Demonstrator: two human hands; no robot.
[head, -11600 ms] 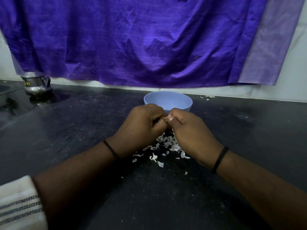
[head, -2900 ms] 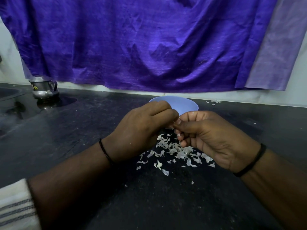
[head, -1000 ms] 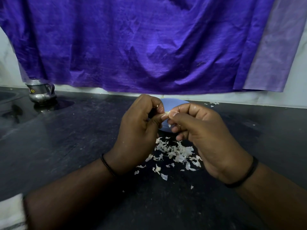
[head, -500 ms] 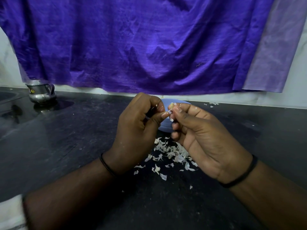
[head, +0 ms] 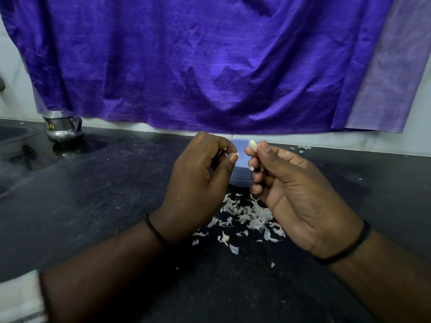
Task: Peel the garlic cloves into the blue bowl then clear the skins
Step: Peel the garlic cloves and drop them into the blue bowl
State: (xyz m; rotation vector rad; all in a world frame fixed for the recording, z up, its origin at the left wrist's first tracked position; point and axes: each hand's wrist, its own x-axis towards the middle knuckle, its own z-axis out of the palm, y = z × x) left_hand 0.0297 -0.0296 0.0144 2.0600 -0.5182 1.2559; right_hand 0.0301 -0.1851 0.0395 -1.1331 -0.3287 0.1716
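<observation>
The blue bowl (head: 240,170) stands on the black counter (head: 98,206), mostly hidden behind my two raised hands. My right hand (head: 296,197) pinches a pale garlic clove (head: 253,145) between thumb and fingers, its tip poking up above them. My left hand (head: 198,183) is just left of it, thumb and forefinger pinching a small scrap of skin (head: 236,155). A narrow gap separates the two hands. Below them, in front of the bowl, lies a loose pile of white garlic skins (head: 247,215).
A small steel pot (head: 63,129) stands at the back left by a sink edge. A purple cloth (head: 210,66) hangs over the wall behind the counter. A few skin bits (head: 303,146) lie at the back right. A white striped sleeve (head: 18,297) shows at the bottom left.
My hands have pulled slightly apart. A scrap of skin has come off the clove and stays in my left fingers; the clove stays in my right hand.
</observation>
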